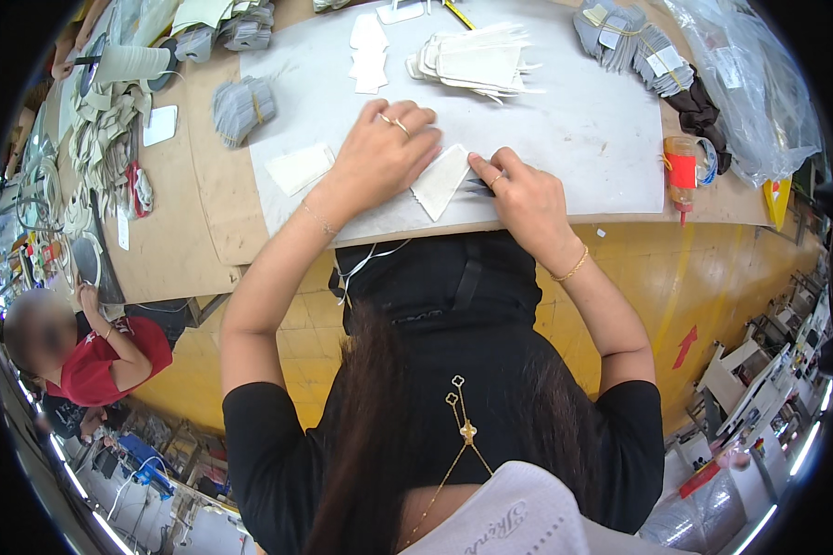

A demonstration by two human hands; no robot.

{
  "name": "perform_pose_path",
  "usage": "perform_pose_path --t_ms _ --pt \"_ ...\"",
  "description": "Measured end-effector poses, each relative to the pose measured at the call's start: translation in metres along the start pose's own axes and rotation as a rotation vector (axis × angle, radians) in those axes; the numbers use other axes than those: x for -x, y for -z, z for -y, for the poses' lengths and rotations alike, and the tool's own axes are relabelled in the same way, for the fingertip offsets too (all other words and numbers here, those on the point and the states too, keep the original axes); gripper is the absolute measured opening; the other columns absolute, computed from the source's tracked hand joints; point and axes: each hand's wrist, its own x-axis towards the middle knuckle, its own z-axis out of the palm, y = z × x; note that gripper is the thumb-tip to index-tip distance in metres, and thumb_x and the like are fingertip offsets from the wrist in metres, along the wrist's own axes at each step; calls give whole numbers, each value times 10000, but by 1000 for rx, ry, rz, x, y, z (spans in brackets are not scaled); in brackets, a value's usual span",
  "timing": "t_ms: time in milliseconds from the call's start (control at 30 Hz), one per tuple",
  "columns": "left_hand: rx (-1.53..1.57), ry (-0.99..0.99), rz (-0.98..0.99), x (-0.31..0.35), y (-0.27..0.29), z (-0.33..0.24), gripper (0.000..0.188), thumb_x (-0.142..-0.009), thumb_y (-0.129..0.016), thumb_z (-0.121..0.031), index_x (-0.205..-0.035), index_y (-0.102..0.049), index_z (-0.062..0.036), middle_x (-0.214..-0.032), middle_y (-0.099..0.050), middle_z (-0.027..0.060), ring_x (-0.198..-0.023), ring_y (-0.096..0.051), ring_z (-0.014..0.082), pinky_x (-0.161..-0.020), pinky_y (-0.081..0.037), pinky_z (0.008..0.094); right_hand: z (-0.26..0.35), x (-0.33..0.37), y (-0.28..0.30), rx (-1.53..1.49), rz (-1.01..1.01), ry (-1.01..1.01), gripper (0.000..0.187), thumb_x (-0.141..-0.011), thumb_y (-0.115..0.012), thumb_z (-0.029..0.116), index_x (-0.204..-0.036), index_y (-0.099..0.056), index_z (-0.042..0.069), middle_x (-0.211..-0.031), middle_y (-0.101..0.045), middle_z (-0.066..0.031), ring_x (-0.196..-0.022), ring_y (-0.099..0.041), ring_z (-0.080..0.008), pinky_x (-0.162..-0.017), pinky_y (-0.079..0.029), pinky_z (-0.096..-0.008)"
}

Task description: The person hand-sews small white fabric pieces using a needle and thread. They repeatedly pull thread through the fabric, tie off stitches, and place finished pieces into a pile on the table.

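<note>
Near the front edge of the white work sheet lies a white cut piece [441,183] of fabric or leather, one side zigzagged. My left hand [384,148] has its fingers bent and close together, the tips at the piece's left edge. At the opposite edge, my right hand [526,190] is closed, a fingertip at the piece's upper right corner. A dark, pointed tool [478,188] shows beneath that hand; its kind is mostly hidden. To the left of my left hand lie more white cut pieces [300,169].
Beyond my hands are a stack of white pieces [477,63] and a notched white strip [368,54]. Grey banded bundles [242,111] lie left, others [634,46] far right. A red-labelled bottle [681,176] stands at the right edge. A person in red [111,361] works at left.
</note>
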Motion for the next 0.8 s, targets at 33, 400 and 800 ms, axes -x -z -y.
perform_pose_path --t_ms 33,400,800 --pt "6 -62 31 0 -1 0 366 -853 -699 -144 -1209 -674 -65 -1161 -641 59 -1096 -602 236 -952 -440 415 -2 -2 0 -73 -8 -44 410 -773 -689 5 -1163 -743 119 -883 -610 -44 -698 -647 -187 -605 -532 -321" --pt "-31 117 29 27 -10 -50 402 -864 -741 -229 -1208 -655 -39 -1242 -616 86 -1157 -569 252 -951 -425 403 -6 -36 17 -523 277 -546 245 -901 -723 250 -978 -767 21 -902 -738 -169 -823 -705 -337 -744 -550 -391" --pt "35 152 -26 28 -15 -50 396 -843 -756 -224 -1188 -669 -49 -1276 -621 57 -1165 -565 244 -974 -414 416 2 -8 5 -71 -47 -37 263 -826 -663 78 -1070 -756 116 -880 -592 -44 -704 -678 -213 -589 -536 -323"
